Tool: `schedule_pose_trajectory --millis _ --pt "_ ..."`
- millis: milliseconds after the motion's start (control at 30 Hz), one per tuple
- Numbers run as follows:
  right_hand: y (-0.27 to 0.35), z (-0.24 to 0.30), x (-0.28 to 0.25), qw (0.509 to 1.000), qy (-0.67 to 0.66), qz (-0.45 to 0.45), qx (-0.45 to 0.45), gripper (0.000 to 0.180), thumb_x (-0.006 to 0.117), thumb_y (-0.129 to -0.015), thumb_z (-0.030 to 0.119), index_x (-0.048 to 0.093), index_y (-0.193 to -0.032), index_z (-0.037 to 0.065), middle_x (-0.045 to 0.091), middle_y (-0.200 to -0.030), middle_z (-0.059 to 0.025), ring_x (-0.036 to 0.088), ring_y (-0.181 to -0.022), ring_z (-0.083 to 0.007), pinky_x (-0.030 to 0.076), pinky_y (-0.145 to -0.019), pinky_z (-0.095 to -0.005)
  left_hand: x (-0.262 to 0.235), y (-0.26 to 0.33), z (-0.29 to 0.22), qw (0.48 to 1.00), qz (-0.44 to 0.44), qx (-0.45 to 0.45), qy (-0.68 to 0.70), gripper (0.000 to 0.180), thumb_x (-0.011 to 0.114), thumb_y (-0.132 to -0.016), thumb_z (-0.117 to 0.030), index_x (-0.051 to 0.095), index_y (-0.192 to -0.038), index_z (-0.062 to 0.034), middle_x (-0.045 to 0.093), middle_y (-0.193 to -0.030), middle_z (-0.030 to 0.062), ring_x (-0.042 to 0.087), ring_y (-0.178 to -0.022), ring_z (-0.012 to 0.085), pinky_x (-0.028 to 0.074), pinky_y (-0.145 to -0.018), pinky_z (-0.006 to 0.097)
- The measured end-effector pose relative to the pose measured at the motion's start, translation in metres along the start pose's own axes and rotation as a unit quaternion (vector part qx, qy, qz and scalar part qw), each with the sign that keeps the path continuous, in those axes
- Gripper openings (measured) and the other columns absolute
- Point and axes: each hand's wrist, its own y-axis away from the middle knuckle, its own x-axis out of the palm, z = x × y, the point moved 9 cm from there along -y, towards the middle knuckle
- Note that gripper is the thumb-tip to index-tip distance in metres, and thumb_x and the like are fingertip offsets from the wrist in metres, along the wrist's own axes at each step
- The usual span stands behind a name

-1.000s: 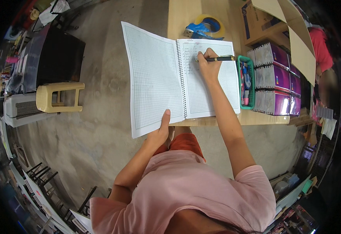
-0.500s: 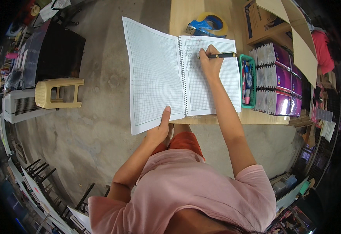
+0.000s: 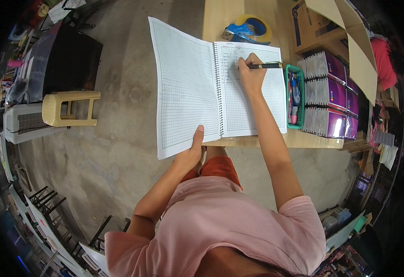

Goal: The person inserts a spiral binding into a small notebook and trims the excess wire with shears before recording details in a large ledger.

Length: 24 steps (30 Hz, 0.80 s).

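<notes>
A spiral-bound graph notebook [image 3: 188, 87] lies open, its right page on the table and its left page reaching out past the table's left edge. My left hand [image 3: 191, 150] grips the lower corner of that left page, thumb on top and the other fingers hidden beneath. In my right hand [image 3: 251, 76] is a black pen [image 3: 265, 66] with gold trim, its tip on the upper part of the right page, where rows of handwriting show. The fingers are closed round the pen.
Right of the notebook stands a green basket [image 3: 302, 121] of pens and markers. Beyond it are stacked purple spiral notebooks [image 3: 335, 92] and an open cardboard box [image 3: 315, 27]. A blue tape dispenser [image 3: 243, 33] sits behind the notebook. A beige stool [image 3: 72, 97] stands on the floor at left.
My right hand and the pen have shifted very slightly on the page. The whole view has moved a little; my left hand keeps its hold.
</notes>
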Motion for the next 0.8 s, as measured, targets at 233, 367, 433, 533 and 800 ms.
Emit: schedule_pose_trajectory --millis 233,367,433,533,800 --pt "0.0000 0.0003 -0.0059 1.000 0.016 -0.012 -0.020 0.036 0.063 -0.076 0.001 0.033 -0.056 0.007 0.034 -0.053 0.0024 0.031 -0.053 -0.0071 0.027 -0.048 -0.0284 -0.0009 -0.0004 0.0019 1.000 0.017 0.002 -0.019 0.032 0.059 -0.095 -0.013 0.057 -0.116 0.0100 0.062 -0.112 0.0206 0.060 -0.099 0.0294 0.048 -0.086 0.036" --pt "-0.0007 0.0006 -0.0070 0.999 0.019 -0.019 -0.025 0.033 0.062 -0.073 0.002 0.035 -0.055 0.004 0.035 -0.050 -0.0004 0.031 -0.049 -0.0090 0.026 -0.046 -0.0310 -0.0003 -0.0009 0.0017 1.000 0.017 0.004 -0.006 0.032 0.058 -0.095 -0.014 0.057 -0.117 0.0093 0.062 -0.113 0.0203 0.060 -0.100 0.0297 0.048 -0.087 0.036" --pt "-0.0007 0.0034 -0.0065 0.999 0.022 -0.017 -0.031 0.033 0.062 -0.073 0.002 0.035 -0.055 0.004 0.035 -0.050 -0.0003 0.030 -0.049 -0.0091 0.026 -0.046 -0.0309 -0.0004 -0.0008 0.0020 1.000 0.020 -0.005 -0.009 0.032 0.058 -0.096 -0.014 0.056 -0.118 0.0093 0.061 -0.114 0.0202 0.060 -0.101 0.0297 0.047 -0.087 0.036" --pt "0.0000 0.0044 -0.0045 0.999 0.030 -0.011 -0.038 0.034 0.062 -0.074 0.001 0.034 -0.055 0.005 0.034 -0.051 0.0010 0.030 -0.051 -0.0082 0.026 -0.047 -0.0298 0.0005 -0.0005 0.0039 0.999 0.028 -0.013 -0.006 0.032 0.058 -0.096 -0.014 0.056 -0.118 0.0093 0.061 -0.115 0.0205 0.059 -0.102 0.0300 0.047 -0.087 0.036" --pt "0.0005 0.0006 -0.0044 0.999 0.030 -0.010 -0.028 0.033 0.061 -0.074 0.000 0.034 -0.056 0.005 0.035 -0.052 0.0013 0.030 -0.053 -0.0074 0.026 -0.048 -0.0288 -0.0005 -0.0008 0.0031 0.999 0.026 -0.012 -0.024 0.028 0.059 -0.096 -0.011 0.057 -0.117 0.0074 0.060 -0.113 0.0141 0.057 -0.101 0.0214 0.047 -0.086 0.031"
